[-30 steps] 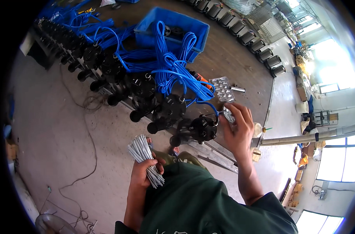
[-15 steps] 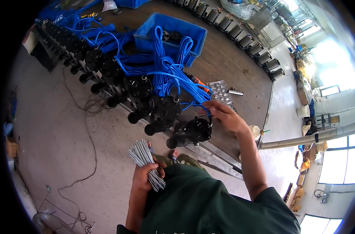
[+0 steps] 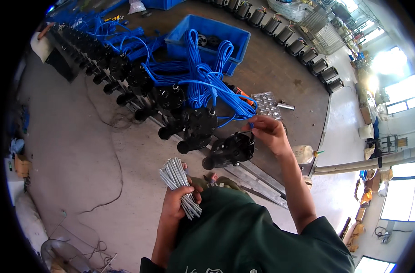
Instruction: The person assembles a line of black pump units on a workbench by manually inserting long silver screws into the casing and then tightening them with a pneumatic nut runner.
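Observation:
My left hand [image 3: 183,196] is closed around a bundle of long thin silver rods [image 3: 175,175], held upright in front of my body. Whether these have bolt heads is too small to tell. At the table edge, the fingers of my right hand [image 3: 272,133] pinch a blue cable [image 3: 251,124] where it enters the nearest black pump housing [image 3: 234,148]. A second black housing [image 3: 200,125] stands just left of it, its cable joining the blue coils [image 3: 203,91] behind. My fingers partly hide the pinched cable.
More black housings [image 3: 139,79] line the table edge toward the far left. A blue bin [image 3: 238,45] stands behind the coils, near a clear blister tray [image 3: 265,103] and a metal tube [image 3: 286,106]. Silver motor cylinders [image 3: 296,45] follow the far edge. A plastic bottle [image 3: 303,154] is at right.
The whole view has shifted, so things appear slightly further right. My right fingers have closed in on the cable above the nearest housing. The left hand keeps its rods.

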The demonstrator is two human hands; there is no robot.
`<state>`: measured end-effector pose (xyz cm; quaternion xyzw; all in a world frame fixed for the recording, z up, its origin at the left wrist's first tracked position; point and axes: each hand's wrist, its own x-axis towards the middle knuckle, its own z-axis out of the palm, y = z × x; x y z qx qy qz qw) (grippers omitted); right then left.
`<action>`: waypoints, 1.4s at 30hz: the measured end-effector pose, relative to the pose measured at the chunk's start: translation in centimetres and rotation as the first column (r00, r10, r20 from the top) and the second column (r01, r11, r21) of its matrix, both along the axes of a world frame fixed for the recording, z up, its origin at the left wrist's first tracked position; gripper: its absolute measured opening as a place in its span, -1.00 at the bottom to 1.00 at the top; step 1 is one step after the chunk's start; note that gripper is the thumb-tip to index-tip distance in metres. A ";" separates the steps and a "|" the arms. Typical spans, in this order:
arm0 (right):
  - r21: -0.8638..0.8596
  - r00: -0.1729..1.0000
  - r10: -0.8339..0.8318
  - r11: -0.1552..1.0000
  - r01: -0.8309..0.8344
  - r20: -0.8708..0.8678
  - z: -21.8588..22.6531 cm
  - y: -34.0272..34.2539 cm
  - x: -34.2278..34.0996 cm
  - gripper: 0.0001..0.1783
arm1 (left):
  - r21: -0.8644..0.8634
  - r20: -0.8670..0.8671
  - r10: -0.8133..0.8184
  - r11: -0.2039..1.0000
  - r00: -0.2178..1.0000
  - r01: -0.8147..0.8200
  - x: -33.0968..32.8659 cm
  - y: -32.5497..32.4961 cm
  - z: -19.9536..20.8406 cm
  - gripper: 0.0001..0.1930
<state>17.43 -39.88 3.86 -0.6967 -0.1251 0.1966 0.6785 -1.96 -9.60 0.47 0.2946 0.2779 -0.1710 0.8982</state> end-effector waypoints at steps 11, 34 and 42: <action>-0.343 0.873 -0.331 0.823 0.452 0.358 0.4 1.8 -3.4 -0.76 | -0.017 0.060 -0.034 0.999 0.998 0.035 0.7 -1.4 1.8 -0.66; -0.036 0.916 -0.025 0.999 0.011 -0.401 -0.3 13.5 -7.7 -0.78 | -0.014 0.006 -0.370 0.929 0.929 0.370 5.6 3.0 2.4 -0.36; -0.056 0.834 -0.319 0.942 0.330 -0.450 -0.9 19.6 -8.3 -0.82 | 0.032 -0.003 -0.555 0.831 0.832 0.555 10.9 9.5 2.3 -0.44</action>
